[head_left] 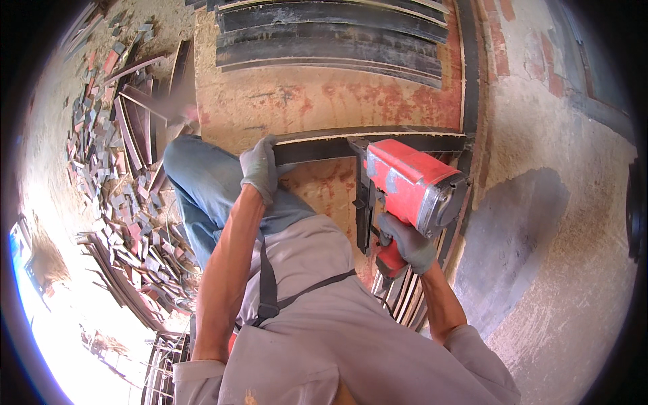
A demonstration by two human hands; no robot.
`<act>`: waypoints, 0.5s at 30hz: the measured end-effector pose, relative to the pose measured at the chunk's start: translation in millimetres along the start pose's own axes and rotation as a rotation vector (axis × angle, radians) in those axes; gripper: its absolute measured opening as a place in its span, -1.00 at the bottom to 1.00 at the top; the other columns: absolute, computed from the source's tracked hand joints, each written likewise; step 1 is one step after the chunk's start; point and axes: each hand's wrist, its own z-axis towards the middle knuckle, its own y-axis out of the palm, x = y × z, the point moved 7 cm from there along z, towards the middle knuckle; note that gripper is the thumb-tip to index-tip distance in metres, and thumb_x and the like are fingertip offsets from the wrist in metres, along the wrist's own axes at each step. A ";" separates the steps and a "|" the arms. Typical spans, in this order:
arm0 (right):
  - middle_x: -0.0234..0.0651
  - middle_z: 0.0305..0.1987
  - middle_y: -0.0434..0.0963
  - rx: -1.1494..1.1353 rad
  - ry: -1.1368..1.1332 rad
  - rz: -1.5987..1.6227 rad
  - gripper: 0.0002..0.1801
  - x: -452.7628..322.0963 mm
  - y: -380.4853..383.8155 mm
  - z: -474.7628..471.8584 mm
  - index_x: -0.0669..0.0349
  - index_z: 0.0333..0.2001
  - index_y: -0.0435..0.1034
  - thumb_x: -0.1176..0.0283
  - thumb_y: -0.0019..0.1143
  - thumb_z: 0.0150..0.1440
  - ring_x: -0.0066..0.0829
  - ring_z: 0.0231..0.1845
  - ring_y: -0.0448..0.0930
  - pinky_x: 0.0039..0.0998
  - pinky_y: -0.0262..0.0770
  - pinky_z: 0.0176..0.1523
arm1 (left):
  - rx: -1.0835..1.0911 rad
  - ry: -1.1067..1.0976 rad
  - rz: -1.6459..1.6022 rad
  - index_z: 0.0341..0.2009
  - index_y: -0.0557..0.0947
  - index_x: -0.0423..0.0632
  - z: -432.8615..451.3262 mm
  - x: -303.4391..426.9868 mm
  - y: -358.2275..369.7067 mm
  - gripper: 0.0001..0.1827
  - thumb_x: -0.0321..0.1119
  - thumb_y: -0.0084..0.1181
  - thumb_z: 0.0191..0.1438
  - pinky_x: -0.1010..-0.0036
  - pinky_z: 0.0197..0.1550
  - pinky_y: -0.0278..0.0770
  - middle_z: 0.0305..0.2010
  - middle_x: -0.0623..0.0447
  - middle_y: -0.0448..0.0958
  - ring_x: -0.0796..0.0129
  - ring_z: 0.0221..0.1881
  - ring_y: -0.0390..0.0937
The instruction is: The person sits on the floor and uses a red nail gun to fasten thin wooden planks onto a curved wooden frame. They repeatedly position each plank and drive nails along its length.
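My right hand (415, 248), in a grey work glove, is closed around the handle of a red nail gun (397, 162) with scuffed paint. The tool's dark magazine (363, 212) points back toward my body, and its nose meets a long black-faced wooden strip (309, 151). My left hand (259, 167), gloved as well, grips the strip's left end beside my knee. The strip's right end meets a dark edge rail (468, 86) along the wall side. Fingertips of the left hand are partly hidden.
Black-faced boards (329, 45) lie stacked on the stained wooden worktop (243, 106). Offcuts (109, 187) and longer scraps (136, 121) litter the floor at left. Narrow strips (405, 298) lie beside my right forearm. A plastered wall (526, 126) rises at right.
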 end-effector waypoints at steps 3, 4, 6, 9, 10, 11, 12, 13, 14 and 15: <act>-0.47 -0.54 0.44 0.068 -0.124 -0.074 -0.85 8.1 0.6 2.3 0.21 -0.42 0.43 0.40 0.13 0.17 -0.62 -0.56 0.41 -0.51 0.33 -0.44 | -0.015 -0.074 -0.108 -0.14 0.61 -0.15 -7.8 -3.7 18.4 -0.70 -0.43 0.28 -0.03 0.38 -0.34 0.71 -0.21 0.02 0.59 0.29 -0.29 0.57; -0.48 -0.53 0.44 0.116 -0.192 -0.108 -0.86 8.5 1.5 1.1 0.20 -0.41 0.44 0.41 0.14 0.17 -0.63 -0.55 0.41 -0.51 0.33 -0.44 | -0.019 -0.138 -0.165 -0.16 0.61 -0.15 -12.6 -4.2 24.7 -0.71 -0.41 0.27 -0.02 0.37 -0.34 0.71 -0.21 0.01 0.59 0.27 -0.29 0.57; -0.49 -0.51 0.45 0.067 -0.171 -0.094 -0.89 10.8 8.5 4.1 0.20 -0.38 0.44 0.43 0.14 0.17 -0.65 -0.55 0.41 -0.52 0.33 -0.45 | -0.015 -0.068 -0.091 -0.20 0.59 -0.18 -24.0 10.9 29.9 -0.80 -0.37 0.14 0.08 0.34 -0.34 0.72 -0.21 -0.05 0.56 0.21 -0.29 0.57; -0.48 -0.47 0.47 0.023 -0.128 -0.106 -0.92 14.5 14.8 11.8 0.20 -0.33 0.44 0.44 0.16 0.15 -0.66 -0.52 0.42 -0.54 0.34 -0.46 | 0.057 -0.391 -0.578 -0.24 0.58 -0.20 -36.5 8.4 38.6 -0.77 -0.29 0.01 0.17 0.30 -0.34 0.73 -0.22 -0.12 0.53 0.15 -0.30 0.58; -0.48 -0.46 0.48 0.019 -0.141 -0.142 -0.92 14.9 16.4 13.5 0.21 -0.32 0.44 0.45 0.16 0.15 -0.66 -0.51 0.42 -0.54 0.34 -0.46 | 0.057 -0.380 -0.578 -0.24 0.57 -0.20 -34.9 5.5 37.3 -0.75 -0.27 0.02 0.17 0.29 -0.34 0.73 -0.22 -0.12 0.53 0.13 -0.29 0.58; -0.48 -0.45 0.48 0.017 -0.153 -0.177 -0.92 14.5 17.8 14.3 0.21 -0.31 0.44 0.45 0.16 0.15 -0.66 -0.51 0.42 -0.54 0.34 -0.46 | 0.056 -0.368 -0.578 -0.25 0.57 -0.20 -32.6 -0.5 36.3 -0.74 -0.25 0.02 0.17 0.28 -0.35 0.73 -0.21 -0.13 0.52 0.12 -0.28 0.58; -0.47 -0.39 0.49 0.014 -0.152 -0.194 -0.88 12.4 18.3 13.7 0.20 -0.25 0.44 0.42 0.16 0.16 -0.63 -0.43 0.44 -0.49 0.37 -0.36 | 0.050 -0.358 -0.578 -0.25 0.57 -0.20 -31.4 -1.4 36.9 -0.73 -0.23 0.03 0.16 0.27 -0.35 0.73 -0.21 -0.13 0.52 0.11 -0.27 0.58; -0.47 -0.33 0.50 0.012 -0.150 -0.211 -0.84 8.8 18.4 11.4 0.20 -0.19 0.44 0.40 0.17 0.17 -0.59 -0.35 0.46 -0.44 0.41 -0.27 | 0.043 -0.346 -0.578 -0.29 0.57 -0.20 -30.0 -1.8 37.2 -0.73 -0.23 0.02 0.14 0.25 -0.36 0.72 -0.25 -0.12 0.51 0.11 -0.29 0.57; -0.47 -0.27 0.51 0.010 -0.148 -0.228 -0.80 7.1 18.1 9.6 0.19 -0.13 0.44 0.37 0.17 0.18 -0.56 -0.27 0.48 -0.39 0.44 -0.18 | 0.035 -0.334 -0.577 -0.32 0.56 -0.21 -28.7 -2.2 37.4 -0.73 -0.23 0.02 0.13 0.22 -0.37 0.71 -0.29 -0.11 0.51 0.12 -0.31 0.56; -0.45 -0.25 0.52 0.020 -0.173 -0.266 -0.78 7.5 16.1 8.7 0.19 -0.12 0.44 0.36 0.17 0.19 -0.54 -0.25 0.49 -0.38 0.44 -0.16 | 0.026 -0.321 -0.576 -0.35 0.56 -0.21 -27.9 -1.9 37.3 -0.73 -0.23 0.01 0.11 0.20 -0.37 0.71 -0.32 -0.10 0.50 0.13 -0.32 0.55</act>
